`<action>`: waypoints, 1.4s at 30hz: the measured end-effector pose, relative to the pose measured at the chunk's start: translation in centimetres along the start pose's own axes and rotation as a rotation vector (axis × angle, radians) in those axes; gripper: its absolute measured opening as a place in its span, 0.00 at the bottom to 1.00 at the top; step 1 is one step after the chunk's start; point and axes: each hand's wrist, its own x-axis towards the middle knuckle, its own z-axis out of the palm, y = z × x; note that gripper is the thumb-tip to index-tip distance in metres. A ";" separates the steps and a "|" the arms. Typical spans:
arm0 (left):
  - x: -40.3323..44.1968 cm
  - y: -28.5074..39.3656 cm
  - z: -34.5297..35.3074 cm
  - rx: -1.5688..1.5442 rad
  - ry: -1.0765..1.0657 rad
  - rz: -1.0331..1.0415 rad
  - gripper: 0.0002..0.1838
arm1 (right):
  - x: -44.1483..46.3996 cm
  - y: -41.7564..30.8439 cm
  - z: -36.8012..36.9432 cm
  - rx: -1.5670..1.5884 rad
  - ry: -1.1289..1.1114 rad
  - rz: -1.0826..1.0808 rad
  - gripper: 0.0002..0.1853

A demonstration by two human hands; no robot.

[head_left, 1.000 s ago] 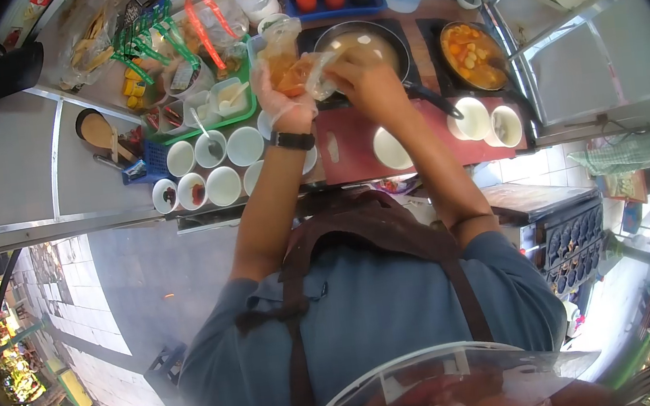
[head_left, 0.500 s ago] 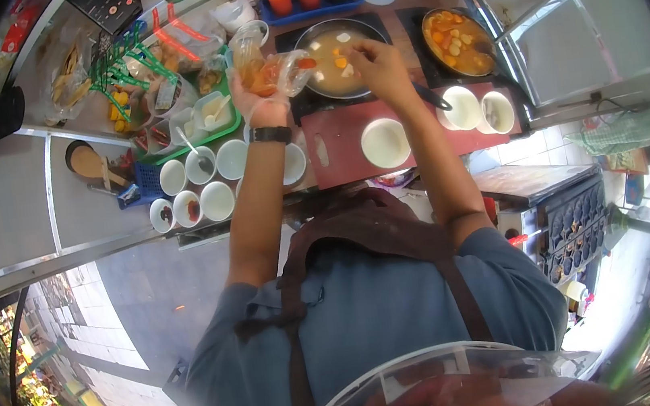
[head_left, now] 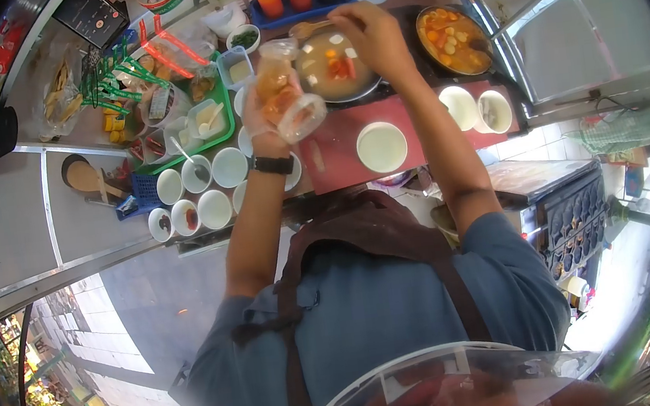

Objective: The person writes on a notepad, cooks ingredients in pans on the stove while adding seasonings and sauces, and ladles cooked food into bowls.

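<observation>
My left hand (head_left: 260, 122), with a dark watch at its wrist, is closed round a clear plastic bag (head_left: 278, 87) holding orange and red pieces. The bag's mouth hangs loose toward the cutting board, left of the frying pan (head_left: 345, 100). Pale broth in the pan holds white chunks and a cluster of orange-red pieces (head_left: 339, 69). Over the pan's far right side, my right hand (head_left: 373, 35) has its fingers closed at the end of a wooden spatula (head_left: 307, 30). The spatula lies across the pan's far rim; my hand partly hides its handle.
A second pan (head_left: 479, 69) of orange stew stands at right. White bowls (head_left: 381, 147) sit on and beside the red cutting board (head_left: 329, 166), several more at left. A green tray (head_left: 228, 126) of containers and a blue tray (head_left: 310, 12) with bottles lie beyond.
Orange-red pieces have been added to the broth. My left hand has drawn the bag back, its mouth now lower. My right hand has moved up to the far rim, where the wooden spatula now appears.
</observation>
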 end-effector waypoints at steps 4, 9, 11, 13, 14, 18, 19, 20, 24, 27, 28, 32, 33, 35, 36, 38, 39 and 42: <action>-0.5 -1.1 0.4 0.034 0.130 -0.016 0.36 | 0.4 -0.6 0.6 0.017 -0.198 -0.023 0.08; -0.9 -1.0 1.0 0.090 0.109 -0.049 0.32 | 0.1 0.7 2.3 -0.007 -0.340 -0.253 0.06; -0.9 -1.0 1.1 0.100 0.093 -0.059 0.32 | -0.4 1.3 3.2 0.018 -0.346 -0.292 0.07; -0.8 -0.9 1.0 0.110 0.077 -0.071 0.32 | -0.6 1.2 3.4 0.042 -0.352 -0.332 0.08; -0.6 -0.8 0.8 0.090 0.091 -0.048 0.32 | -0.9 0.5 3.1 0.155 -0.369 -0.032 0.09; 0.1 0.0 -0.4 0.027 0.023 -0.078 0.34 | -0.8 2.8 2.5 0.200 -0.297 0.350 0.09; 0.2 0.2 -0.7 0.027 0.018 -0.086 0.34 | -0.8 3.3 2.2 0.178 -0.268 0.377 0.08; 0.3 0.4 -1.1 0.037 0.023 -0.069 0.34 | -0.8 3.9 1.9 0.224 -0.182 0.392 0.09; 0.0 0.4 -1.1 0.071 0.041 -0.060 0.35 | -0.9 6.7 0.2 -0.033 0.011 0.376 0.10; 0.0 0.0 -0.6 0.088 0.094 -0.047 0.35 | -0.9 4.9 0.1 -0.031 0.019 0.287 0.08; 0.1 -0.2 -0.5 0.079 0.098 -0.065 0.34 | -1.0 4.1 0.4 0.024 -0.076 0.159 0.08; -0.2 -2.3 3.3 0.167 0.230 -0.032 0.23 | -1.0 1.8 1.6 0.147 -0.345 0.020 0.07; -0.1 -2.2 3.2 0.167 0.228 -0.031 0.23 | -1.2 2.7 2.2 0.212 -0.384 0.040 0.07; 0.3 -1.8 3.0 0.078 0.240 -0.110 0.23 | -1.0 2.5 2.5 0.278 -0.423 0.058 0.07; 0.3 -1.5 2.8 0.077 0.239 -0.106 0.23 | -0.9 2.5 2.0 0.328 -0.460 0.335 0.07; 0.0 -0.8 2.4 0.123 0.135 -0.116 0.23 | -1.2 3.3 1.9 0.338 -0.391 0.442 0.09; 0.1 -0.1 1.3 0.123 0.133 -0.116 0.23 | -1.4 4.4 2.2 0.336 -0.390 0.441 0.09; 0.1 1.9 -1.5 0.128 -0.020 -0.150 0.33 | -1.5 5.4 2.0 0.383 -0.157 0.420 0.10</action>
